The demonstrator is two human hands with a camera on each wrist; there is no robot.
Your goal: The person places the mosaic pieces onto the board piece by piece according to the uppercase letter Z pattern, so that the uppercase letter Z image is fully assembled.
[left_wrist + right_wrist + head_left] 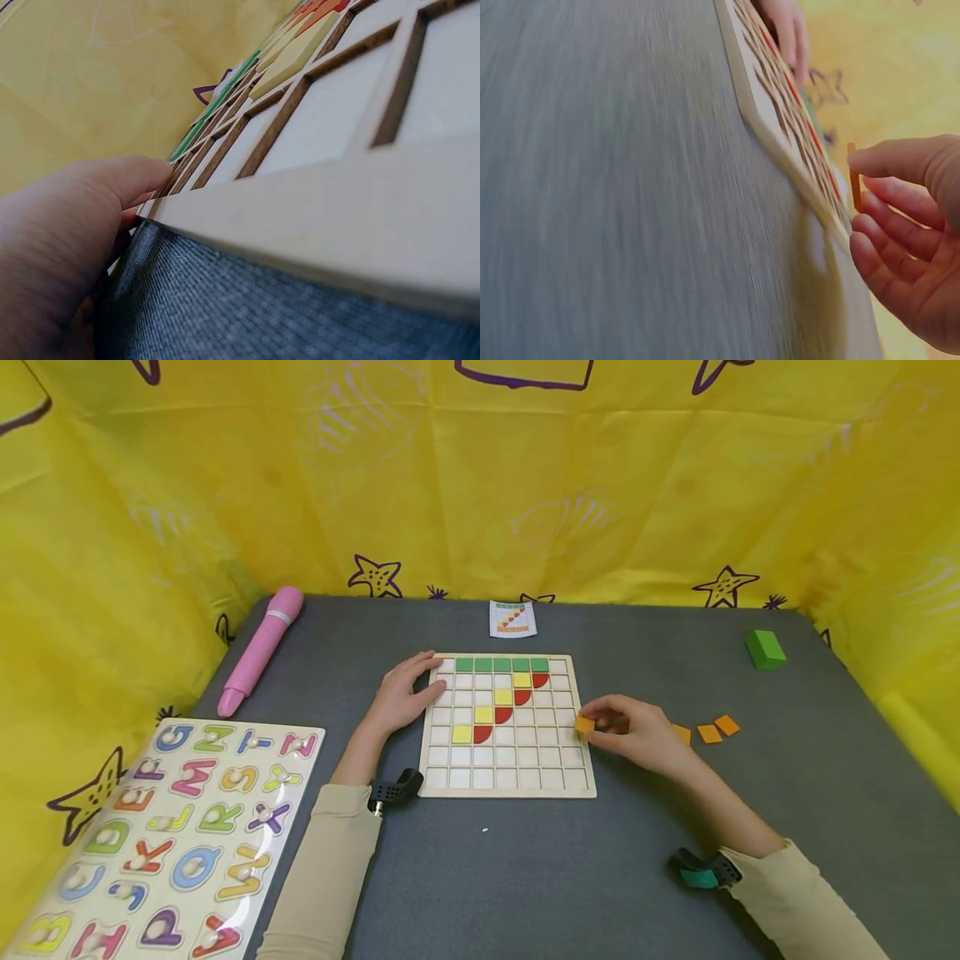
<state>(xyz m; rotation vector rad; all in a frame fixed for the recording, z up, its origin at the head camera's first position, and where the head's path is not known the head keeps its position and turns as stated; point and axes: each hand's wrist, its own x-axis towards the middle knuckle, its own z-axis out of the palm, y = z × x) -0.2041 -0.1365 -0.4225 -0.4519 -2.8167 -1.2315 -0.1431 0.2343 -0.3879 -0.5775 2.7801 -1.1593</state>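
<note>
A wooden grid board [508,792] lies flat in the middle of the table, with green, yellow and red pieces set in its cells. My left hand [400,695] rests on the board's left edge, thumb on the rim and fingers by the far corner. An orange square tile [585,725] is pinched between the thumb and fingers of my right hand [643,732], held at the board's right edge. Edge-on in the right wrist view, the thin tile [855,176] stands above the board's rim. More orange tiles [708,734] lie on the table behind that hand, one partly hidden.
Beyond the board lies a small pattern card [513,619]. A pink microphone-shaped object [262,647] and a letter puzzle board [180,814] occupy the left side. At the far right stands a green block [765,649]. Yellow printed cloth [480,485] surrounds the grey table [517,893].
</note>
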